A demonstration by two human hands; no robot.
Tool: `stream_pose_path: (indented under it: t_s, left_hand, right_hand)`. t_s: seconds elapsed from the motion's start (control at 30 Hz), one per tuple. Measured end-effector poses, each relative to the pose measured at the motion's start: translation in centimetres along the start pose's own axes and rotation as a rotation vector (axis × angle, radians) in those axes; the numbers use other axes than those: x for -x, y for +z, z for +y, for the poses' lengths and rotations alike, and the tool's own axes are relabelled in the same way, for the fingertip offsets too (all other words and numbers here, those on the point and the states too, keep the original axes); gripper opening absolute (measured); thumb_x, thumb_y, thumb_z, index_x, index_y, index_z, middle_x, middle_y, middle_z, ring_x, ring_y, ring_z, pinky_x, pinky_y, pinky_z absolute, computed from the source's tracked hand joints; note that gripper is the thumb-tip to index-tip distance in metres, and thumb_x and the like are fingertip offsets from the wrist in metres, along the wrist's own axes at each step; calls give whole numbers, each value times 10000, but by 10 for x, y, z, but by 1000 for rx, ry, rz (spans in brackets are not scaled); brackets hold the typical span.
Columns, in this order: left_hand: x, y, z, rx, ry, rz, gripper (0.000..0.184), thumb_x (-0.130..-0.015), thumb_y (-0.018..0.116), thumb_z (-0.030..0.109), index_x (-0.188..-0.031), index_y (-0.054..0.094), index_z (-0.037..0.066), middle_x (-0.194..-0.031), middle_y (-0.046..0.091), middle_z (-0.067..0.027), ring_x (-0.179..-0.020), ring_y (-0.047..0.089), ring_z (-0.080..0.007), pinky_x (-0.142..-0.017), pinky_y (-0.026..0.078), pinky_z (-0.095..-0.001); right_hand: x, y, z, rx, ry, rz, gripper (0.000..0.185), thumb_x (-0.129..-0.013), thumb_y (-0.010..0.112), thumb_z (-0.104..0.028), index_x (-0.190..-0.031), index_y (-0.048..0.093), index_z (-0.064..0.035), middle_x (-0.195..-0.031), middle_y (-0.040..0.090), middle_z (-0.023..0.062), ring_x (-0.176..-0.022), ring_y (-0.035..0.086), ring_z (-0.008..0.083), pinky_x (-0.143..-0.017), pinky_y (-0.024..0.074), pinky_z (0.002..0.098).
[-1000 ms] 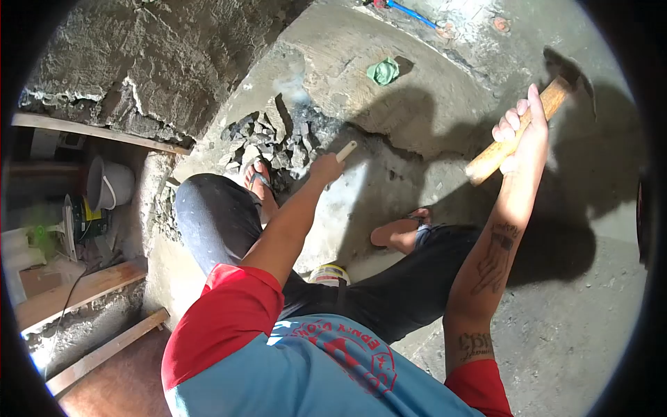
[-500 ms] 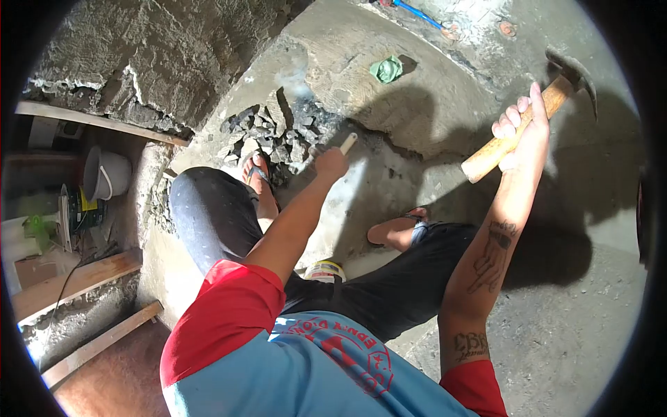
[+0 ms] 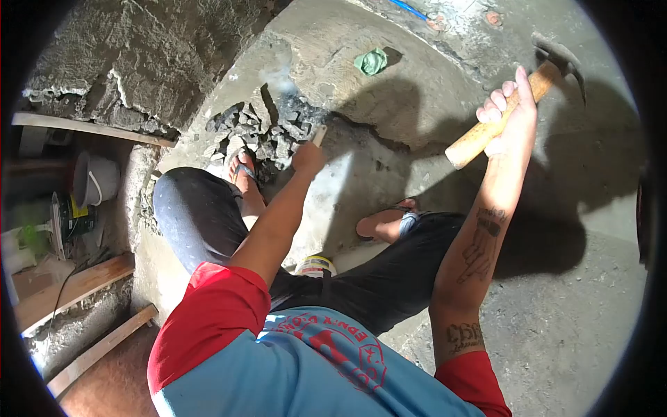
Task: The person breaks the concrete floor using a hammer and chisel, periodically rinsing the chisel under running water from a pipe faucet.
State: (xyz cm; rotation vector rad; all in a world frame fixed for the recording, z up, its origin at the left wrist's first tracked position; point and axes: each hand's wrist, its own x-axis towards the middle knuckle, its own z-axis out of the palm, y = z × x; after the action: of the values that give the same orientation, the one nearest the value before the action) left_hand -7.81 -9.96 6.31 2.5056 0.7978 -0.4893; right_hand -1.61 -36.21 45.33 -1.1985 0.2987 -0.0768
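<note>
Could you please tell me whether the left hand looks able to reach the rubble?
Probably yes: the left hand is close beside the rubble with nothing visible between, though it grips a pale handle.

The left hand [image 3: 308, 158] has tilted its pale rod [image 3: 319, 135] nearer the rubble [image 3: 282, 144].

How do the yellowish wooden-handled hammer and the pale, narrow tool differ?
The yellowish wooden-handled hammer shows both ends; the pale, narrow tool shows only one. The hammer looks thick, the tool slim. Both are held, by the right hand and left hand respectively.
</note>
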Motion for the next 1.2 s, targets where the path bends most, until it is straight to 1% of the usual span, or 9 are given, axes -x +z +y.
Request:
stream_pose_path:
  t_s: [0.17,0.23,0.37,0.43,0.5,0.57,0.9,1.03,1.2]
  left_hand:
    - [-16,7,-3,-29,5,-92,420,-825,579,390,-996,647,13,-987,665,-172,-943,639,-343,-785,506,-444]
    - [1,-27,-8,-31,1,-112,434,-819,567,394,-1020,642,17,-1005,662,-180,-953,636,-351,-786,507,-439]
    - [-8,-14,-38,73,-83,62,545,-787,597,481,-998,639,-19,-1021,643,-237,-930,640,-360,-779,505,-433]
    - [-5,14,-49,328,98,-129,551,-793,595,502,-965,645,-20,-974,644,-248,-915,629,-384,-772,491,-455]
    - [-10,52,-60,134,468,-100,527,-799,576,504,-947,659,6,-941,643,-250,-922,611,-407,-782,476,-473]
    - [20,35,-50,179,457,-255,500,-799,566,505,-924,676,33,-940,643,-241,-907,610,-406,-790,468,-481]
    - [16,7,-66,147,308,-167,496,-802,565,475,-839,671,-8,-852,653,-233,-834,634,-376,-748,485,-453]
    - [13,-23,-58,54,228,-271,571,-785,548,536,-916,676,-5,-912,654,-234,-866,633,-370,-773,485,-437]
    - [0,-89,-39,-43,215,-95,635,-774,528,573,-985,662,-11,-1013,632,-256,-981,614,-366,-845,480,-429]
  right_hand:
    - [2,-1,1,11,12,-5,379,-842,629,-408,-711,399,-138,-552,330,-35,-417,319,88,-426,289,249]
    - [3,-1,1,12,5,8,380,-841,631,-410,-707,401,-139,-551,332,-34,-417,319,89,-425,290,247]
    - [3,2,-1,-15,1,19,380,-838,636,-410,-690,409,-143,-539,335,-32,-415,317,89,-420,292,247]
    - [3,1,1,-29,27,17,378,-839,636,-407,-685,412,-143,-534,334,-33,-414,315,88,-418,293,249]
    - [1,4,-2,-27,46,36,376,-839,639,-399,-672,415,-148,-526,344,-34,-408,313,86,-409,293,250]
    - [6,10,-4,-36,71,88,377,-833,645,-402,-673,416,-149,-529,355,-32,-406,315,86,-409,291,241]
    - [5,5,-4,-39,31,16,370,-868,609,-375,-675,402,-136,-531,362,-29,-406,320,84,-388,286,246]
    - [10,5,-6,-76,57,44,383,-866,615,-361,-655,387,-138,-528,360,-23,-400,322,89,-383,287,248]
    - [10,-14,-2,-38,-8,-5,370,-864,612,-382,-657,401,-158,-525,355,-38,-391,322,82,-374,295,240]
